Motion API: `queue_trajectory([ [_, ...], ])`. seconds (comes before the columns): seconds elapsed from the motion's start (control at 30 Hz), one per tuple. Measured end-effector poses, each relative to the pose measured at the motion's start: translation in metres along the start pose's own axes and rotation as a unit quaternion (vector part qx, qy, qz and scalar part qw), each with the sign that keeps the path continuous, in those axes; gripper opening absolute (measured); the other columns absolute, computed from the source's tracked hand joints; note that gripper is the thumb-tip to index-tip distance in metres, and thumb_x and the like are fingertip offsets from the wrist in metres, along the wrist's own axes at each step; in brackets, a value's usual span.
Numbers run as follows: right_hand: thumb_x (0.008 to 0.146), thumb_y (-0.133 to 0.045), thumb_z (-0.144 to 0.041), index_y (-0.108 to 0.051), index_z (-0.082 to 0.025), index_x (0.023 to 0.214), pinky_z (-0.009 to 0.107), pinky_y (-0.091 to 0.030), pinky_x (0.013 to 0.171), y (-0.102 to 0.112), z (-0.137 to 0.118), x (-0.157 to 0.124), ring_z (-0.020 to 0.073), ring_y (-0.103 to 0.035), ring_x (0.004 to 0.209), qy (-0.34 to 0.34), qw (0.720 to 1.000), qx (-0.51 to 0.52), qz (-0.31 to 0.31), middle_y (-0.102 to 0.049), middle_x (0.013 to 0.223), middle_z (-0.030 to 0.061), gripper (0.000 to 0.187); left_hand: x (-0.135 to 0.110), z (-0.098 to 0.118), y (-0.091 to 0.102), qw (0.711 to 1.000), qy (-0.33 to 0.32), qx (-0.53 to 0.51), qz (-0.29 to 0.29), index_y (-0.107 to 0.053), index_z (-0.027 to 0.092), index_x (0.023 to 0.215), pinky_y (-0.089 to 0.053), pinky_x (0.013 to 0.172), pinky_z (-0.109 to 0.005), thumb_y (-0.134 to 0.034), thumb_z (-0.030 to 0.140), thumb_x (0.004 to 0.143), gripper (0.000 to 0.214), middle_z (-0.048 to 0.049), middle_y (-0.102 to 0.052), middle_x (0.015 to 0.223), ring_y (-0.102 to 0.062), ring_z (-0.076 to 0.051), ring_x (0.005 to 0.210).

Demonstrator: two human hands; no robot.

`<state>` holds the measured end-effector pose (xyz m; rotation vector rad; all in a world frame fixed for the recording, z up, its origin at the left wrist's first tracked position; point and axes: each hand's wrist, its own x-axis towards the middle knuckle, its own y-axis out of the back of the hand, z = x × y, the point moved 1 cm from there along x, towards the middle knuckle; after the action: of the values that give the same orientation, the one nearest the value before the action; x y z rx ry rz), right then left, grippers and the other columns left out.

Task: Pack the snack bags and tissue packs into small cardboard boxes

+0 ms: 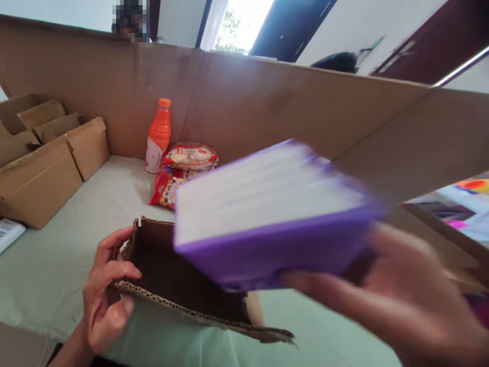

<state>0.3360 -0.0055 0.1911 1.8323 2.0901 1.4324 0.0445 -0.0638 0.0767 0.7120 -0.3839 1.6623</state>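
My right hand grips a purple and white pack of tissues by its near right end, thumb along the lower side. The pack is tilted, blurred by motion, and held above the right part of an open cardboard box. My left hand holds the left end of that box, its fingers curled over the torn edge. The inside of the box is dark, and its right part is hidden behind the pack.
An orange drink bottle stands by the cardboard wall, beside red snack packets. At left is a divided cardboard box, with a white item near it. Colourful things lie at right. A person is beyond the wall.
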Motion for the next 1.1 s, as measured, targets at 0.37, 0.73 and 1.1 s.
queue_trajectory([
  [0.37, 0.079, -0.072, -0.041, -0.062, -0.019, 0.128, 0.043, -0.061, 0.073, -0.047, -0.033, -0.002, 0.0315, -0.070, 0.098, 0.145, 0.927, -0.237, -0.251, -0.071, 0.118, 0.0137, 0.054, -0.003, -0.001, 0.003, 0.999, -0.013, 0.043, 0.001, -0.063, 0.027, 0.087, -0.041, 0.111, -0.055, -0.054, 0.017, 0.078, 0.016, -0.0010, -0.047, 0.148, -0.048, -0.033, 0.135],
  [0.73, 0.076, -0.072, -0.023, -0.054, -0.012, 0.142, 0.048, -0.059, 0.086, -0.093, 0.001, -0.006, 0.0364, -0.070, 0.106, 0.024, 0.827, -0.259, -0.498, -0.068, 0.126, 0.0198, 0.069, -0.005, -0.004, 0.001, 0.999, -0.015, 0.024, -0.020, -0.062, 0.024, 0.089, -0.039, 0.113, -0.050, -0.052, 0.013, 0.078, 0.019, -0.0030, -0.045, 0.151, -0.044, -0.030, 0.139],
  [1.1, 0.090, -0.066, -0.032, -0.070, -0.014, 0.119, 0.041, -0.060, 0.080, -0.052, -0.018, 0.016, 0.0303, -0.074, 0.094, 0.057, 0.851, -0.271, -0.447, -0.075, 0.109, 0.0152, 0.034, -0.010, -0.002, -0.009, 0.997, -0.017, -0.027, 0.069, -0.056, 0.026, 0.131, -0.051, 0.104, -0.045, -0.060, 0.011, 0.078, 0.055, -0.0083, -0.048, 0.144, -0.054, -0.028, 0.128],
])
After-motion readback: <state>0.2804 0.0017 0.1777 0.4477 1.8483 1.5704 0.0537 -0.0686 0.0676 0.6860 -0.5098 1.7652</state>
